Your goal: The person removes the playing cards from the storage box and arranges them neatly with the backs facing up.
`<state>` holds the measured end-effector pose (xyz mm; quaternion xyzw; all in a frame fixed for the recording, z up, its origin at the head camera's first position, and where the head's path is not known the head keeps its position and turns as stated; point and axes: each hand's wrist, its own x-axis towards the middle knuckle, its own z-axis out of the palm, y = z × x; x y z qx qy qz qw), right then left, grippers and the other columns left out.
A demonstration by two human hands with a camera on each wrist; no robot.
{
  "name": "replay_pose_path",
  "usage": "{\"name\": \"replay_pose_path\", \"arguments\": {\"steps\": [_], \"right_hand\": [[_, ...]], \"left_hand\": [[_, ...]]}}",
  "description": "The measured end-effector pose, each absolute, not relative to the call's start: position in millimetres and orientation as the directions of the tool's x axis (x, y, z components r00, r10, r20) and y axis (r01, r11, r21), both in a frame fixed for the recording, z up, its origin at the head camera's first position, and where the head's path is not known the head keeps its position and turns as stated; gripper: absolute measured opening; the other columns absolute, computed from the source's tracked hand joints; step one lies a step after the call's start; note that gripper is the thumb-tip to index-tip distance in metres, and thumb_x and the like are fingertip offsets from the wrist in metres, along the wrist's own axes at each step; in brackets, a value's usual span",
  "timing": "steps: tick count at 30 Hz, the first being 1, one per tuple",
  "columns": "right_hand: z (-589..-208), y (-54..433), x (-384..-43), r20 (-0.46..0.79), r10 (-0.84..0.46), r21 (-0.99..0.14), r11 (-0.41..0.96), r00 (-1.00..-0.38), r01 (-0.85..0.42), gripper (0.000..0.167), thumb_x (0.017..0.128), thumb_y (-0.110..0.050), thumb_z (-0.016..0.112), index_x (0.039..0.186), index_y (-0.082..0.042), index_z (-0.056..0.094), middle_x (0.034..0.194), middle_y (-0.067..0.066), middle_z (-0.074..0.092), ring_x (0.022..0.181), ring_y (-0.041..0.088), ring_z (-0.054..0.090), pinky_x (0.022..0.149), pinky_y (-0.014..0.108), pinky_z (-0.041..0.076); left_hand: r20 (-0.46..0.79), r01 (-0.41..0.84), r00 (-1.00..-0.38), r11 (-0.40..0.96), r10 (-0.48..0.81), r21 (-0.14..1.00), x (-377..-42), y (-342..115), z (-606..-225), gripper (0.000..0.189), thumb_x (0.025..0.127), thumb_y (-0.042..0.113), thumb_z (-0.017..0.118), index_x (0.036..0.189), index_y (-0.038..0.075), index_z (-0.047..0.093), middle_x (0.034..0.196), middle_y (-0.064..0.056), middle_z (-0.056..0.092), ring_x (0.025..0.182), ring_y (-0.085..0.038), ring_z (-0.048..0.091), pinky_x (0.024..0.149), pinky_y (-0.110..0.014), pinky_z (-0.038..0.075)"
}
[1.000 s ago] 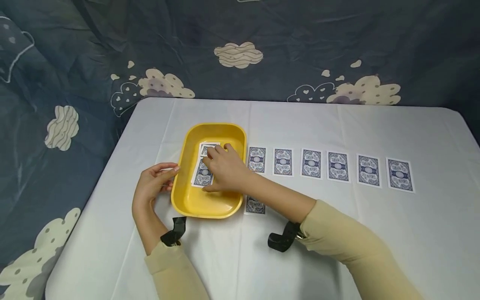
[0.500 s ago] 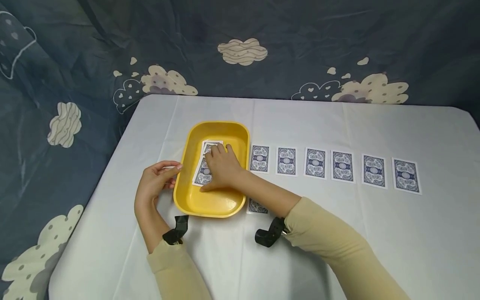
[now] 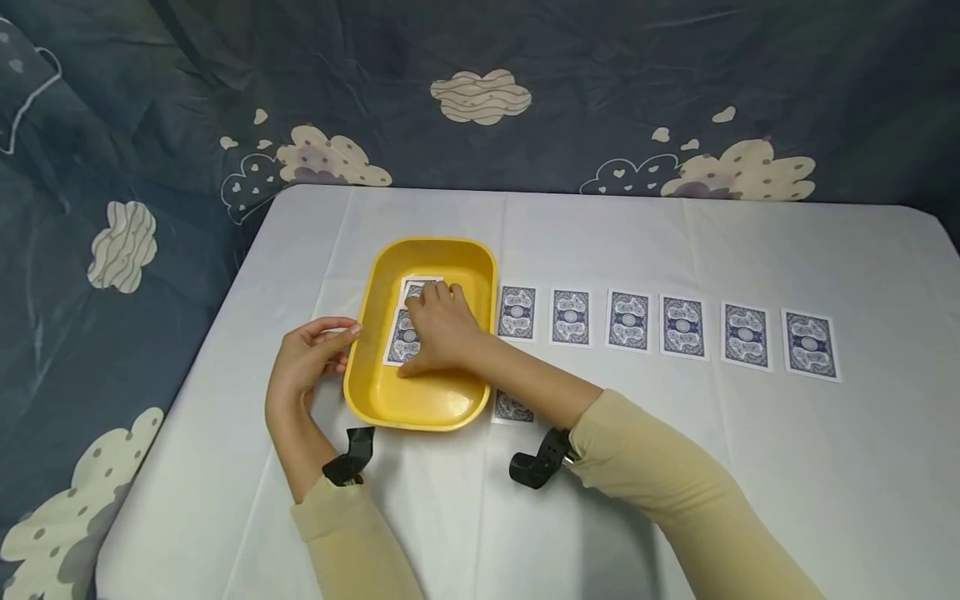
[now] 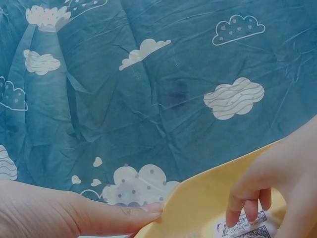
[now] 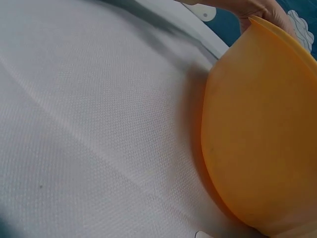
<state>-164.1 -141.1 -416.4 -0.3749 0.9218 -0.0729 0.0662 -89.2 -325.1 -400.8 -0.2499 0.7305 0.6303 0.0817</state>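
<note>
A yellow plastic tray (image 3: 420, 417) stands on the left part of the table. Patterned playing cards lie inside it, backs up, one lower card (image 3: 402, 342) partly covering an upper card (image 3: 420, 281). My right hand (image 3: 441, 329) reaches into the tray over them, fingers bent down at the upper side and thumb at the lower edge, holding the lower card; in the left wrist view those fingers touch the cards. My left hand (image 3: 303, 362) holds the tray's left rim, its thumb (image 4: 143, 212) against the edge. The right hand hides part of the cards.
On the white tablecloth (image 3: 637, 483), several face-down cards run in a row right of the tray, from a near card (image 3: 517, 313) to a far-right card (image 3: 812, 345). Another card (image 3: 513, 408) lies partly hidden below my right forearm. A dark cloud-print curtain (image 3: 480, 50) hangs behind.
Within the tray my right hand has shifted a little, and the overlap of the cards under it varies slightly. The left hand stays at the rim. The whole view drifts slightly.
</note>
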Motion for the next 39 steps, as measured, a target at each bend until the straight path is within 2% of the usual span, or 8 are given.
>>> {"name": "replay_pose_path", "arguments": {"steps": [3,10,17,25,39], "right_hand": [[-416.3,-142.0,-164.8,-0.083,-0.686,-0.158,0.726,-0.723,-0.67,0.09,0.054,-0.075,0.069,0.112,-0.007,0.053,0.109,0.009,0.047,0.103,0.025,0.041,0.089,0.04,0.032],[-415.4,-142.8,-165.6,-0.144,-0.679,-0.189,0.733,-0.72,-0.654,0.092,0.055,-0.072,0.071,0.115,-0.006,0.05,0.108,0.008,0.045,0.102,0.023,0.039,0.09,0.04,0.032],[-416.4,-141.5,-164.5,-0.106,-0.717,-0.233,0.692,-0.689,-0.684,0.09,0.053,-0.069,0.074,0.114,-0.007,0.05,0.108,0.008,0.047,0.103,0.023,0.04,0.091,0.041,0.031],[-416.4,-140.3,-163.4,-0.08,-0.747,-0.214,0.66,-0.66,-0.72,0.087,0.055,-0.066,0.074,0.117,-0.009,0.05,0.113,0.008,0.046,0.109,0.024,0.04,0.098,0.044,0.028],[-415.8,-140.6,-163.8,-0.078,-0.735,-0.237,0.67,-0.674,-0.703,0.089,0.056,-0.065,0.074,0.122,-0.01,0.049,0.118,0.007,0.046,0.112,0.024,0.039,0.102,0.048,0.024]], "left_hand": [[-0.438,-0.469,-0.861,0.07,-0.26,0.88,-89.6,-325.8,-400.2,0.029,0.08,0.027,0.073,0.099,0.009,0.061,0.059,0.007,0.059,0.047,-0.005,0.05,0.05,-0.017,0.048],[-0.439,-0.469,-0.859,0.057,-0.264,0.882,-89.9,-325.9,-400.8,0.024,0.08,0.025,0.072,0.097,0.011,0.062,0.06,0.007,0.06,0.046,-0.005,0.05,0.049,-0.016,0.048],[-0.436,-0.465,-0.858,0.051,-0.27,0.884,-89.7,-326.2,-401.3,0.025,0.08,0.025,0.073,0.097,0.011,0.061,0.059,0.007,0.059,0.047,-0.005,0.05,0.049,-0.016,0.048],[-0.431,-0.457,-0.862,0.04,-0.267,0.889,-89.4,-326.5,-403.3,0.023,0.08,0.024,0.073,0.096,0.012,0.062,0.059,0.008,0.06,0.047,-0.005,0.05,0.048,-0.016,0.047],[-0.426,-0.458,-0.864,0.065,-0.267,0.887,-90.2,-325.6,-403.0,0.025,0.081,0.023,0.071,0.1,0.009,0.061,0.058,0.008,0.059,0.047,-0.005,0.051,0.048,-0.016,0.047]]}}
